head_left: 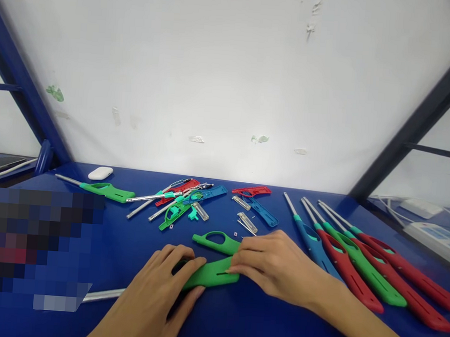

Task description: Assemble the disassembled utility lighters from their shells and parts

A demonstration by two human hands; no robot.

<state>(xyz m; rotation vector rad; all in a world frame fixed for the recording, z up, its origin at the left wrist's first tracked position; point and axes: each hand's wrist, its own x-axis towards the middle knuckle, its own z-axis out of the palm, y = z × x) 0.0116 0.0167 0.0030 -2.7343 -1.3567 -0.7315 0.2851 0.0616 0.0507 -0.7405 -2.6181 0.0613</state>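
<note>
My left hand (163,282) is wrapped around the trigger end of a green long-necked lighter (212,274), and its metal tube points left from beneath that hand. At the handle's rear end, the fingers of my right hand (270,264) are closed on the green plastic, partly hiding it. A separate green handle half (220,241) lies just behind, its right end covered by my right fingers. Farther back are clear fuel tanks (247,222) and a blue handle half (264,212).
Several finished-looking lighters (360,265) in red, green and blue lie at the right. A heap of lighter parts (180,199) sits at the back middle. Back left are another green lighter (108,191) and a white case (100,173). A white wall (215,85) stands behind.
</note>
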